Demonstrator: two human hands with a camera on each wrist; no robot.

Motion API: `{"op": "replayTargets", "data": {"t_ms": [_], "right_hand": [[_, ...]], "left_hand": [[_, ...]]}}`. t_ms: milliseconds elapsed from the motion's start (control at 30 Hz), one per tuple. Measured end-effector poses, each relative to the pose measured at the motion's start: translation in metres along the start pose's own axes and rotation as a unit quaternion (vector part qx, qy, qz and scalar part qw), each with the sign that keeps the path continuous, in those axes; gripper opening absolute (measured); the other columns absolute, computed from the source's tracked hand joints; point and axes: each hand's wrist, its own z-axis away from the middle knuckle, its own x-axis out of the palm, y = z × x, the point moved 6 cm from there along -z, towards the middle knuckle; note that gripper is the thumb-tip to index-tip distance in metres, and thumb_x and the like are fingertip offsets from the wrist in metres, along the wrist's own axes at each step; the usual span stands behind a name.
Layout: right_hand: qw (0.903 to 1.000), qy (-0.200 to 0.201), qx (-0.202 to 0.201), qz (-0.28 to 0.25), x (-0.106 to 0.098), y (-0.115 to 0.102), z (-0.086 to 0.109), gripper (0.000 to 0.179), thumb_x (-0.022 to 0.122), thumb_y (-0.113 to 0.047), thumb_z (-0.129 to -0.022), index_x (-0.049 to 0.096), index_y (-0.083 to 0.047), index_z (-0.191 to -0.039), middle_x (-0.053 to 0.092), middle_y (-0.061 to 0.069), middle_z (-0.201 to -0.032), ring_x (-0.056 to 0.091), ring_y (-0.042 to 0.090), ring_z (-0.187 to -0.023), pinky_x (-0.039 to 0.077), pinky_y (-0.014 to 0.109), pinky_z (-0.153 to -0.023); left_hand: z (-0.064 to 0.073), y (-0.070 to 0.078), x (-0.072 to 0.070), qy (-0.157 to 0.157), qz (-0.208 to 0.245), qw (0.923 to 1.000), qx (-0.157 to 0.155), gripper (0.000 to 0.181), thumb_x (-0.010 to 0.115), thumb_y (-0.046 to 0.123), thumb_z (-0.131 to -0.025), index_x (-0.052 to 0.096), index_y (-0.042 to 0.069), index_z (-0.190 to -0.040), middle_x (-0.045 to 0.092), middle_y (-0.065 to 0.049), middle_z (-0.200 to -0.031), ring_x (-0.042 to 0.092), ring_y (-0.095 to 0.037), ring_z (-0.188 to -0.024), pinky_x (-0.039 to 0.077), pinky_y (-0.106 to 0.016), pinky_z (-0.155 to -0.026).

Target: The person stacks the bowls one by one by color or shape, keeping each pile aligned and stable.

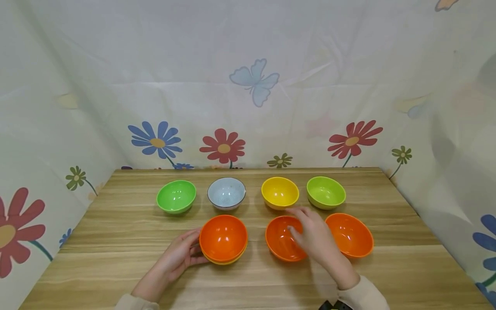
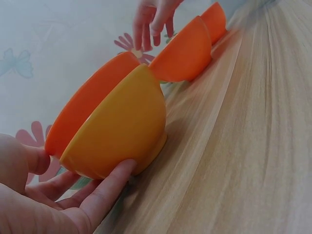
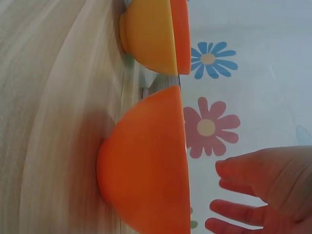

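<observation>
Two stacked bowls (image 1: 224, 239), orange in yellow, away from the back edge of the counter (image 1: 116, 237), left hand (image 1: 181, 255) with fingers clamped on them, right hand (image 1: 314, 234), fingers apart above another orange bowl (image 1: 280, 242)

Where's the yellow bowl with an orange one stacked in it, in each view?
Left wrist: the yellow bowl is large, left of centre, touching the left hand.
Head: low, left of centre, a sliver under the orange bowl.
Right wrist: top, about mid-width.
Shared landmark: that orange bowl, nested inside.
</observation>
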Motion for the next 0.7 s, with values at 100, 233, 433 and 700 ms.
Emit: {"op": "replayTargets", "data": {"t_ms": [100,233,433,700], "right_hand": [[1.0,0.001,0.007,0.002,-0.001,0.002,0.001,0.043,0.078,-0.009,-0.071,0.064,-0.008,-0.111,0.061,0.013,-0.105,0.059,0.028,-0.093,0.053,0.042,-0.078],[0.9995,-0.007,0.029,0.007,0.001,0.006,0.003,0.042,0.077,-0.009,-0.071,0.064,-0.007,-0.112,0.061,0.015,-0.105,0.06,0.03,-0.09,0.054,0.044,-0.076],[0.9974,-0.025,0.066,0.013,0.004,0.011,0.005,0.042,0.075,-0.01,-0.073,0.063,-0.006,-0.113,0.061,0.017,-0.104,0.062,0.03,-0.083,0.055,0.043,-0.071],[0.9946,-0.048,0.088,0.026,0.007,0.018,0.007,0.042,0.074,-0.012,-0.075,0.062,-0.004,-0.114,0.062,0.018,-0.101,0.061,0.03,-0.075,0.055,0.044,-0.066]], "left_hand": [[0.0,0.0,0.0,0.0,0.0,1.0,0.001,0.057,0.045,0.032,-0.096,0.031,-0.001,-0.14,0.054,-0.011,-0.124,0.059,-0.018,-0.096,0.052,-0.045,-0.084],[0.0,0.0,0.0,-0.004,0.003,1.0,0.002,0.057,0.046,0.033,-0.096,0.033,-0.002,-0.138,0.056,-0.009,-0.121,0.059,-0.018,-0.096,0.052,-0.045,-0.084],[0.0,-0.001,0.001,-0.003,0.006,1.0,0.005,0.056,0.047,0.032,-0.095,0.035,-0.002,-0.137,0.056,-0.007,-0.117,0.059,-0.019,-0.096,0.052,-0.046,-0.083],[0.0,-0.001,0.001,-0.003,0.004,1.0,0.007,0.055,0.046,0.032,-0.096,0.035,-0.002,-0.137,0.056,-0.007,-0.118,0.06,-0.019,-0.096,0.052,-0.046,-0.083]]}}
